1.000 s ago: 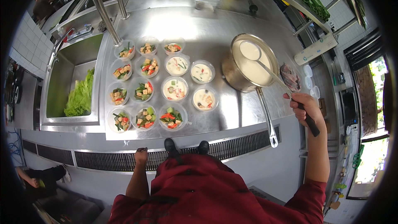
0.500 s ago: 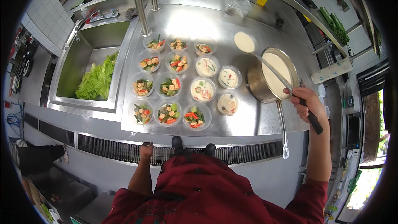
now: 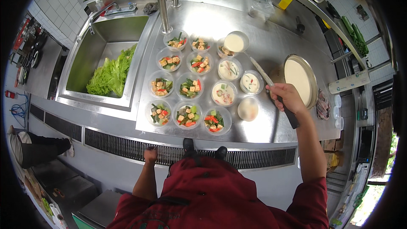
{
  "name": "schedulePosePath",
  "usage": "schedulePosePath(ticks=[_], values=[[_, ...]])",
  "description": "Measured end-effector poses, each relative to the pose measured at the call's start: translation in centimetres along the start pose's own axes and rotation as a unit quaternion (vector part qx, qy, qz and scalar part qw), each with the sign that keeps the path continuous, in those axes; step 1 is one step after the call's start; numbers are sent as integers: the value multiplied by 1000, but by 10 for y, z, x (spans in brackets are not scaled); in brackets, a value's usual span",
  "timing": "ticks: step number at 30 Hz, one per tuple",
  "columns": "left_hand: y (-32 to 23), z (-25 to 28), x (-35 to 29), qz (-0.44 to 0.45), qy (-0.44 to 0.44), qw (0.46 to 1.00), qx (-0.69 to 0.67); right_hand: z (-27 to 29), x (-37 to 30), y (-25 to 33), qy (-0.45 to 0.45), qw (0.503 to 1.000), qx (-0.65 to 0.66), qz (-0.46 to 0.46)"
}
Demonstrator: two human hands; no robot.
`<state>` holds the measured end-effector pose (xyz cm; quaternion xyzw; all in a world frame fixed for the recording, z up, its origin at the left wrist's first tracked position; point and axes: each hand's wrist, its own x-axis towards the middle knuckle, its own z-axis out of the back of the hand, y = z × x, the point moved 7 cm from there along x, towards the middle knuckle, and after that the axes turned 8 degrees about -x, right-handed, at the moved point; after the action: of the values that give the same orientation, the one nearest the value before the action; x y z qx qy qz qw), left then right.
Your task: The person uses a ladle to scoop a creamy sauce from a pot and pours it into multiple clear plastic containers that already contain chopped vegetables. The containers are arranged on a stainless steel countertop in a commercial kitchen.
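My right hand (image 3: 286,97) grips the black handle of a metal ladle (image 3: 262,71). The ladle's bowl, full of creamy white liquid, hangs over the far edge of a plastic cup of vegetables and cubes (image 3: 222,53). Beside my right hand stands a metal pot (image 3: 314,95) holding more of the liquid. Several cups nearby, such as one nearer cup (image 3: 224,93), contain white liquid with vegetable pieces. Further left, cups like this one (image 3: 161,87) show cubes, greens and red strips without visible liquid. Low at my side, my left hand (image 3: 150,154) is curled; its contents are hidden.
A sink (image 3: 76,74) with leafy lettuce (image 3: 111,74) is on the left. Metal posts (image 3: 162,6) rise behind the cups. A clear container (image 3: 259,5) stands at the back; a crumpled cloth (image 3: 323,105) lies right of the pot. Another person's leg (image 3: 46,146) shows at lower left.
My right hand has carried the filled ladle left, away from the pot and over the far cup. The view has shifted, so the table appears further right. My left hand stays low.
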<state>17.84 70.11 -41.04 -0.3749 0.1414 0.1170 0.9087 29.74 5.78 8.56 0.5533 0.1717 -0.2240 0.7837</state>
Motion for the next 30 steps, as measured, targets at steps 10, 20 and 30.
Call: schedulePosePath(ticks=[10,20,30], values=[[-1,-19,8,61,26,998,14,-19,-14,5,-121,949,-281,83],[-41,-7,8,142,4,987,-74,-33,-18,7,-232,818,-491,190],[-61,-14,3,62,62,996,23,54,-99,-53,-188,979,65,40]])
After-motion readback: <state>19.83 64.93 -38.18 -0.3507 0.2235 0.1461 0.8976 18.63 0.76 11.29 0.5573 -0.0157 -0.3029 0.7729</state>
